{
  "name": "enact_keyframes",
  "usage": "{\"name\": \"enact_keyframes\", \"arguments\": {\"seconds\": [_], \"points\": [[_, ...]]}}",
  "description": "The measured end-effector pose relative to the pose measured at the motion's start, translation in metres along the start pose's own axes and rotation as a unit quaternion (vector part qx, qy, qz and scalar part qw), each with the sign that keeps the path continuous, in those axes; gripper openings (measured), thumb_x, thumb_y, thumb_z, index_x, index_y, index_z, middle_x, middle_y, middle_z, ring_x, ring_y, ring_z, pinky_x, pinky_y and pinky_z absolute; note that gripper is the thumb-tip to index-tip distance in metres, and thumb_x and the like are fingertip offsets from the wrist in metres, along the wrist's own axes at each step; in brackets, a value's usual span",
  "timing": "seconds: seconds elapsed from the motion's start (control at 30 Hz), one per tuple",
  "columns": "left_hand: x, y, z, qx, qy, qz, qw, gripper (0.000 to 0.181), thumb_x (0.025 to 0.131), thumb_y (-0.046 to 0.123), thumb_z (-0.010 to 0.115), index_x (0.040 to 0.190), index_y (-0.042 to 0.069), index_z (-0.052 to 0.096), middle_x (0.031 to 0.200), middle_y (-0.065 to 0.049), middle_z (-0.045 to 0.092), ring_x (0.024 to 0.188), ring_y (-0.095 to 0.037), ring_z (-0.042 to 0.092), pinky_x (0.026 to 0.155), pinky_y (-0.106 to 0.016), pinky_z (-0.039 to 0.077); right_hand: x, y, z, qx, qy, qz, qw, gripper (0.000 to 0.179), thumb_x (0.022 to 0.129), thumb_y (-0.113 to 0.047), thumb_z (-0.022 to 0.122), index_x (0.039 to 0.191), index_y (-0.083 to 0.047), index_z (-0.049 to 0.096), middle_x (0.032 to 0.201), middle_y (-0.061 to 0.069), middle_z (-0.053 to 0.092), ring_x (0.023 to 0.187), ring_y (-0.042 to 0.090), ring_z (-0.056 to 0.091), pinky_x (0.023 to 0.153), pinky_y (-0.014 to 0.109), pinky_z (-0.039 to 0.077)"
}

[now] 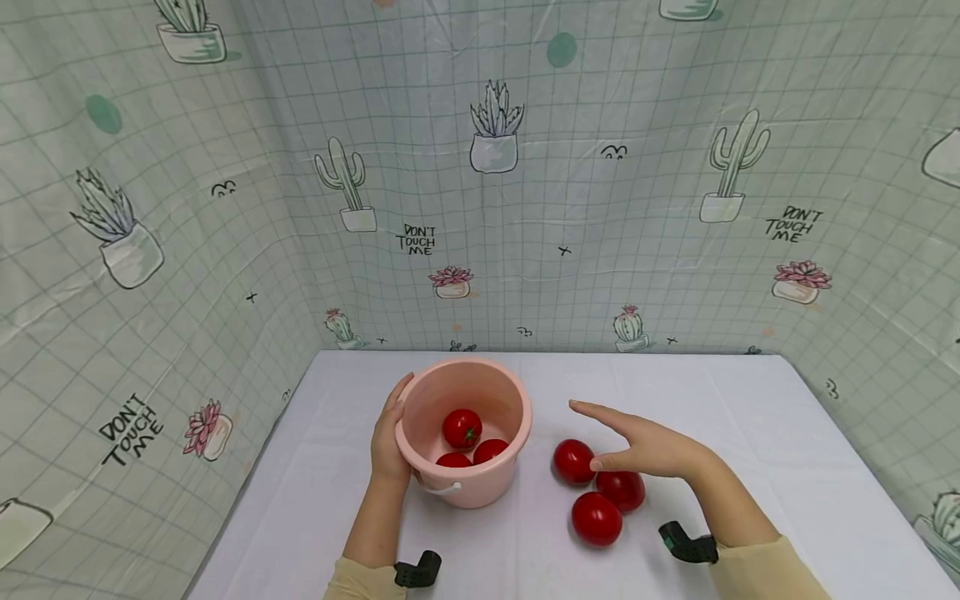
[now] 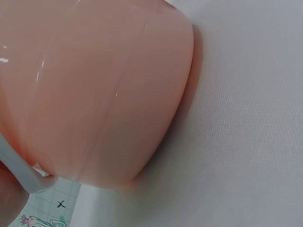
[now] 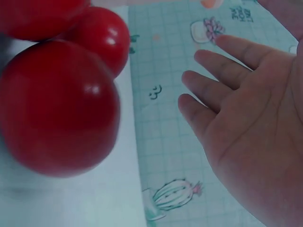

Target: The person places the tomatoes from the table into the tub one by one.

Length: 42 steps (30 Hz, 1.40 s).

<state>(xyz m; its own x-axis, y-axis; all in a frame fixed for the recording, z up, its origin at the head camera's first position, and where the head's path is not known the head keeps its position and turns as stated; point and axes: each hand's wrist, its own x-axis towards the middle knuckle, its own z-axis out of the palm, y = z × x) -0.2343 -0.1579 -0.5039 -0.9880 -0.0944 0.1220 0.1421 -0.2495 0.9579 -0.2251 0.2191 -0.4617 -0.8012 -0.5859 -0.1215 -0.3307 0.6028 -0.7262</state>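
Note:
A pink bucket (image 1: 480, 492) with a white handle (image 1: 444, 488) stands upright on the table, left of centre. My left hand (image 1: 389, 437) holds it around its left side; most of that hand is out of the left wrist view, where the bucket wall (image 2: 104, 85) fills much of the picture. Inside lie three visible red tomatoes, one (image 1: 462, 428) showing a green stem mark. To the right of the bucket sit three more tomatoes (image 1: 596, 519) close together. Above them hovers my right hand (image 1: 652, 446), thumb and fingers spread, with a bare palm (image 3: 260, 123) in the right wrist view.
A white cloth (image 1: 300, 500) covers the table. Behind and at both sides hangs a gridded curtain (image 1: 525, 283) printed with potted cacti. Dark wrist-worn straps (image 1: 688, 543) sit at both sleeves.

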Motion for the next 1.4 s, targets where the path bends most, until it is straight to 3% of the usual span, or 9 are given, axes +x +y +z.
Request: {"name": "enact_keyframes", "arguments": {"seconds": [0.5,0.6,0.7,0.77,0.83,0.97,1.07,1.27,1.4], "points": [[-0.002,0.002,0.001,0.008,0.002,-0.007,0.9999,0.049,0.101,0.028,0.029,0.147,0.03,0.045,0.153,0.009,0.044,0.143,-0.013,0.036,0.121,-0.045,0.026,-0.026,0.043,0.024,0.07,0.01,0.05,0.9962,0.078,0.088,-0.036,0.069,0.155,-0.024,0.032,0.16,0.013,0.033,0.145,0.046,0.027,0.106,0.072,0.032],[-0.002,0.003,0.002,0.013,0.001,-0.006,0.9999,0.049,0.101,0.028,0.029,0.147,0.03,0.045,0.153,0.008,0.044,0.144,-0.014,0.035,0.121,-0.046,0.025,-0.029,0.053,0.029,0.085,0.006,0.048,0.9952,0.08,0.087,-0.036,0.069,0.156,-0.021,0.031,0.159,0.016,0.033,0.144,0.047,0.028,0.105,0.068,0.037],[-0.002,0.003,0.001,0.017,0.0,-0.004,0.9998,0.049,0.101,0.028,0.028,0.148,0.028,0.044,0.155,0.006,0.043,0.145,-0.017,0.034,0.122,-0.048,0.024,-0.031,0.064,0.034,0.1,0.002,0.042,0.9941,0.08,0.088,-0.036,0.069,0.156,-0.02,0.03,0.158,0.016,0.034,0.143,0.045,0.031,0.105,0.055,0.044],[-0.002,0.002,0.001,0.017,-0.002,-0.002,0.9998,0.05,0.102,0.028,0.027,0.149,0.027,0.043,0.156,0.004,0.042,0.146,-0.018,0.033,0.122,-0.049,0.023,-0.031,0.068,0.037,0.107,0.001,0.039,0.9935,0.08,0.088,-0.035,0.069,0.156,-0.022,0.03,0.158,0.015,0.034,0.142,0.039,0.035,0.104,0.04,0.046],[-0.002,0.002,0.001,0.016,-0.002,-0.001,0.9999,0.05,0.102,0.028,0.027,0.149,0.026,0.043,0.156,0.003,0.041,0.146,-0.019,0.033,0.122,-0.049,0.023,-0.032,0.072,0.039,0.11,0.0,0.037,0.9932,0.079,0.087,-0.034,0.07,0.156,-0.025,0.03,0.158,0.014,0.035,0.141,0.023,0.039,0.1,0.028,0.045],[-0.002,0.002,0.001,0.012,-0.003,-0.001,0.9999,0.05,0.102,0.026,0.027,0.149,0.026,0.043,0.155,0.003,0.042,0.145,-0.018,0.034,0.122,-0.048,0.024,-0.034,0.078,0.042,0.121,-0.002,0.031,0.9922,0.08,0.087,-0.032,0.071,0.156,-0.025,0.03,0.159,0.013,0.033,0.127,-0.011,0.039,0.097,0.018,0.042],[-0.002,0.002,0.001,0.01,-0.003,-0.001,0.9999,0.05,0.102,0.026,0.027,0.149,0.026,0.043,0.155,0.004,0.043,0.145,-0.017,0.034,0.122,-0.047,0.024,-0.034,0.081,0.043,0.118,0.004,0.027,0.9926,0.08,0.087,-0.031,0.072,0.155,-0.025,0.031,0.159,0.013,0.033,0.121,-0.019,0.037,0.099,0.022,0.043],[-0.001,0.001,0.0,0.012,-0.002,0.001,0.9999,0.05,0.101,0.026,0.027,0.148,0.026,0.044,0.155,0.004,0.043,0.145,-0.016,0.034,0.122,-0.047,0.024,-0.034,0.083,0.047,0.106,0.009,0.039,0.9935,0.079,0.085,-0.034,0.073,0.153,-0.031,0.034,0.156,0.012,0.037,0.119,-0.019,0.037,0.102,0.049,0.044],[0.0,0.0,-0.001,0.014,-0.001,-0.001,0.9999,0.05,0.101,0.027,0.027,0.148,0.028,0.045,0.154,0.006,0.044,0.145,-0.016,0.035,0.122,-0.047,0.024,-0.035,0.084,0.05,0.106,0.011,0.047,0.9932,0.075,0.086,-0.036,0.072,0.152,-0.033,0.036,0.155,0.011,0.04,0.119,-0.017,0.039,0.103,0.055,0.043]]}}
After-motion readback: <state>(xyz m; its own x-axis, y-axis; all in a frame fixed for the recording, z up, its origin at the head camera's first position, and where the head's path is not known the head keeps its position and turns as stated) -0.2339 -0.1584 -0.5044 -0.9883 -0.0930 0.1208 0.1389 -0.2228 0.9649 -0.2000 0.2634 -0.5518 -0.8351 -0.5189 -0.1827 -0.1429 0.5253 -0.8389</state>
